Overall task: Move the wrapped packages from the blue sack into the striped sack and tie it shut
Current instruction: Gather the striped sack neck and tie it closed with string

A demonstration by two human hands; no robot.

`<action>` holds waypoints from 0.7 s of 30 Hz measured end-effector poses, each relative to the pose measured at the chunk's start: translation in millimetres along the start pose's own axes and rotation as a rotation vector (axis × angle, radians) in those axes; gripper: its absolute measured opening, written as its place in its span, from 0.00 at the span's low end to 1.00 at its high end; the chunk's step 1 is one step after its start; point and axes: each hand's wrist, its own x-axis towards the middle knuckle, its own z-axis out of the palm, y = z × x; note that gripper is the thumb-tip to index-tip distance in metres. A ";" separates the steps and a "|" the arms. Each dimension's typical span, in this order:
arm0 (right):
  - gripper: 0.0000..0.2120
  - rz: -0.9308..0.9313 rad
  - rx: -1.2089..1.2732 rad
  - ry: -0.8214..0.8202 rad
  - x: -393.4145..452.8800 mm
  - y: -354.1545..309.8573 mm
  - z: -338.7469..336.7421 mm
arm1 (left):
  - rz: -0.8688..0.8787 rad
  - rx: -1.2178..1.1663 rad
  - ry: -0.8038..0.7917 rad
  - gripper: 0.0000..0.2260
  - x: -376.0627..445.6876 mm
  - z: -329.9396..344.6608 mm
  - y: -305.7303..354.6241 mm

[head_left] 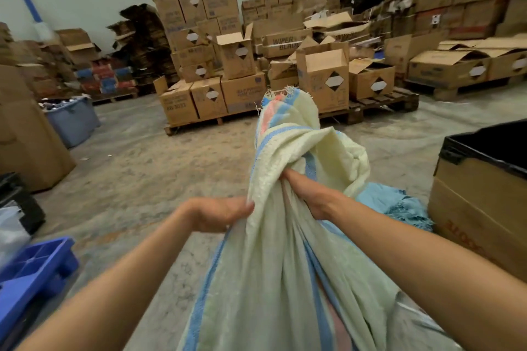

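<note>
At the lower left edge of the frame sits a blue plastic crate [34, 271], and above it, at mid-left, a grey-blue tub [72, 120] stands beside a tall cardboard box [25, 137] on the concrete floor [148, 168]. The left hand [219, 214], just left of centre, is clenched on the left edge of the striped sack [279, 265], its fingers curled into the cloth. The sack, pale cream with blue stripes and a pink band, rises from the bottom centre of the frame; its neck is gathered between the two hands and its loose, frayed mouth stands upward above them, twisted over itself. The right hand [309, 194], touching the sack just right of centre and slightly higher than the left, is clenched around the bunched fabric of the neck. Behind the sack, in the upper centre, stacked cardboard boxes [242, 65] rest on wooden pallets [370, 105]. Right of the right forearm, the blue sack [399, 205] lies crumpled on the floor, just beside a large cardboard box lined with black plastic [484, 194] at the right edge.
</note>
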 end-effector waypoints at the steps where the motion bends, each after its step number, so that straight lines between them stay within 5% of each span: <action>1: 0.27 -0.011 0.016 0.011 3.2 -0.2 2.9 | 0.067 -0.049 0.002 0.48 2.6 22.8 -8.5; 6: 0.34 -0.124 -0.020 0.264 14.5 -4.4 29.5 | 0.207 -0.549 0.286 0.33 44.6 94.2 -20.5; 10: 0.32 -0.138 -0.002 0.535 23.6 -19.6 36.2 | 0.290 -0.698 0.495 0.29 60.9 96.4 3.0; 13: 0.27 -0.107 0.048 0.515 31.3 -39.4 31.4 | 0.318 -0.631 0.521 0.15 64.7 79.5 12.0; 16: 0.27 -0.081 -0.038 0.453 40.0 -50.1 24.0 | 0.342 -0.551 0.501 0.14 73.1 66.4 11.3; 21: 0.42 0.269 -0.781 0.139 23.6 -46.0 -26.1 | 0.213 -0.524 0.503 0.21 92.2 72.5 -17.4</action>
